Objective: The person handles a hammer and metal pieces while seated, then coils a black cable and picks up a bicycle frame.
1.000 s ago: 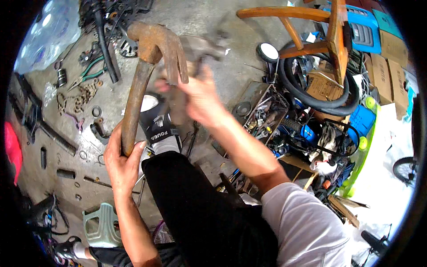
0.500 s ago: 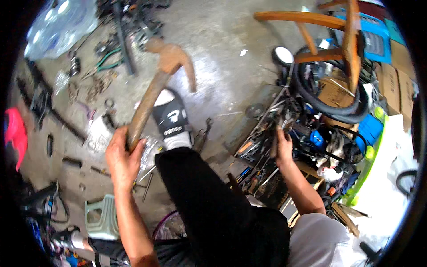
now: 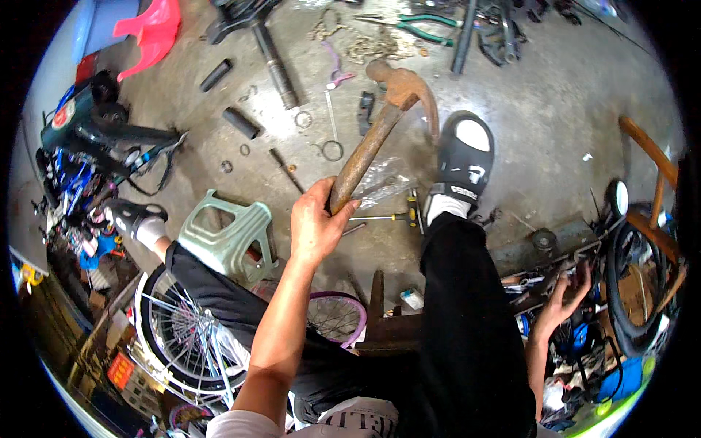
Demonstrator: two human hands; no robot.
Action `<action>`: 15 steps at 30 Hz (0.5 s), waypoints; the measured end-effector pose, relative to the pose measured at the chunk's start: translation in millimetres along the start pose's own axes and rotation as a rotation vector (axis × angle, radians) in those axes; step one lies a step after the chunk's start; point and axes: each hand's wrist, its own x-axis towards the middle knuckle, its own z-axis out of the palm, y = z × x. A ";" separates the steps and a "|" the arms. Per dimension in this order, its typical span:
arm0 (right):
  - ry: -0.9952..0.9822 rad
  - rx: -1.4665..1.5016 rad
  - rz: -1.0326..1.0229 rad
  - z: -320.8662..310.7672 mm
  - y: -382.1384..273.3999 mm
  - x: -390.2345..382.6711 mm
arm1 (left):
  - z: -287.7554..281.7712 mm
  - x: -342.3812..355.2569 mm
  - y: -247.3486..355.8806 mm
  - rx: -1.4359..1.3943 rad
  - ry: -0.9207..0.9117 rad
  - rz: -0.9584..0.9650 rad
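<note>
My left hand (image 3: 315,225) is closed round the lower end of a claw hammer (image 3: 370,148). The hammer has a worn wooden handle and a rusty head, raised above the floor and tilted up to the right. At the right, my right hand (image 3: 556,308) is over a mass of tools and parts, its fingers apart. Dark objects lie right behind those fingers, and I see nothing clearly held there. Below the hammer are a clear plastic bag (image 3: 383,182) and a yellow-and-black-handled screwdriver (image 3: 412,212).
A pale green stool (image 3: 230,230) and a spoked wheel (image 3: 182,328) stand at the left. Green-handled pliers (image 3: 427,29), a dark bar (image 3: 274,66) and short black tubes (image 3: 241,123) lie on the concrete. Black tyres (image 3: 631,292) and a wooden chair (image 3: 650,153) are at the right.
The view has swung to the left, bringing the stool and wheel further in. My left hand still grips the hammer. My right hand stays by the tools, its fingers now more spread.
</note>
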 end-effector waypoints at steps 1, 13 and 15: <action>0.001 0.183 -0.024 25.5 -34.9 11.7 | 1.5 -3.9 -11.5 -0.024 0.033 -0.021; -1.424 0.872 0.433 345.6 -209.2 34.4 | 18.6 -9.8 -16.7 -0.086 0.303 -0.240; -1.420 1.134 0.687 358.1 -225.7 25.4 | 30.3 -11.1 -11.8 -0.068 0.336 -0.179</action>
